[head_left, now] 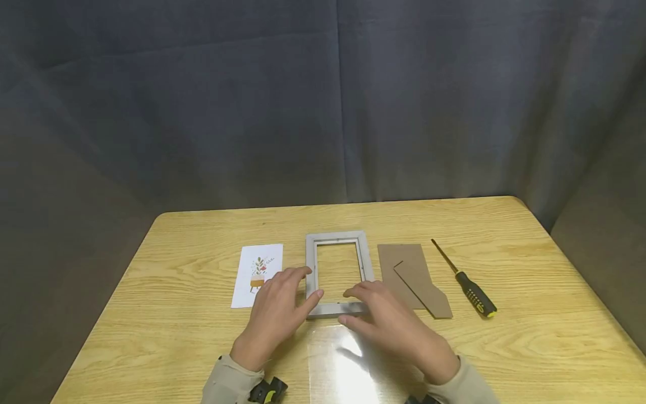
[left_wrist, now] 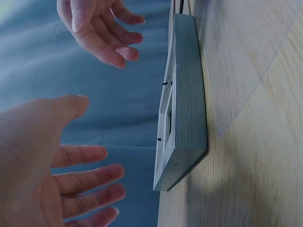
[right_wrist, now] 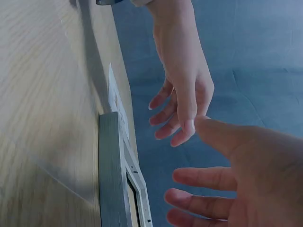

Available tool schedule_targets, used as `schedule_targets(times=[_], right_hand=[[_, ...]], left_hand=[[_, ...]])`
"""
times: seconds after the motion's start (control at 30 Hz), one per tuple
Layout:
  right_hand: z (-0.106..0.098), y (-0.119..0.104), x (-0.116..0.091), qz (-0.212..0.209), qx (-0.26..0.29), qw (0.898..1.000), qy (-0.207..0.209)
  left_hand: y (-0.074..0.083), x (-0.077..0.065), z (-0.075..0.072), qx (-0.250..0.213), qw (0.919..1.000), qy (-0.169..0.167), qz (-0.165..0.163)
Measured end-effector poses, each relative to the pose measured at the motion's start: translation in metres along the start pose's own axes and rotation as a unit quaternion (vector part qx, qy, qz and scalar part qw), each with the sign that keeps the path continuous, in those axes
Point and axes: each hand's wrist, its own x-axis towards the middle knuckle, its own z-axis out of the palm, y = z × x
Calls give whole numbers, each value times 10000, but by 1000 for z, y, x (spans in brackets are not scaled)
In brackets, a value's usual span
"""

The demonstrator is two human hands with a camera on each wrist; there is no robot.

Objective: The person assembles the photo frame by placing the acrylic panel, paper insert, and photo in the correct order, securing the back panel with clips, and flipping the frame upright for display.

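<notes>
A grey picture frame (head_left: 337, 236) lies on the table, its open middle showing the wood; small dark tabs stick out along its inner edge in the left wrist view. My left hand (head_left: 275, 311) hovers over its near left corner, fingers spread and holding nothing. Over the near right corner is my right hand (head_left: 396, 328), also holding nothing, fingers loosely bent. Both wrist views show air between the fingers and the frame (left_wrist: 189, 85). Right in front of the frame, a clear sheet (head_left: 343, 370) lies flat with bright glare on it.
To the left lies a white card (head_left: 242, 269) printed with a potted plant. A brown backing board (head_left: 404, 255) with an angled stand leg lies right of the frame. Beyond it is a black and yellow screwdriver (head_left: 474, 293). A dark curtain (head_left: 252, 112) hangs behind the table.
</notes>
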Motion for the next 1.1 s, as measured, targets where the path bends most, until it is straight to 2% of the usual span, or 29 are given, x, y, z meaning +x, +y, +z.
schedule_targets(times=[0.27, 0.43, 0.7, 0.87, 1.1], right_hand=[[5, -10, -2, -274, -221, 9985, -425], [9, -15, -3, -400, -278, 9965, -673], [20, -25, -4, -514, -551, 9928, -931], [28, -31, -6, -418, -678, 9897, -1191], [33, -33, -12, -591, -723, 9877, -1251]], left_hand=[[-1, 0, 1, 33, 9999, 51, 84], [-1, 1, 1, 37, 10000, -19, 23], [0, 2, 2, 7, 9999, -104, -55], [-1, 2, 2, 20, 9999, -122, -112], [-1, 1, 2, 76, 9998, -173, -101]])
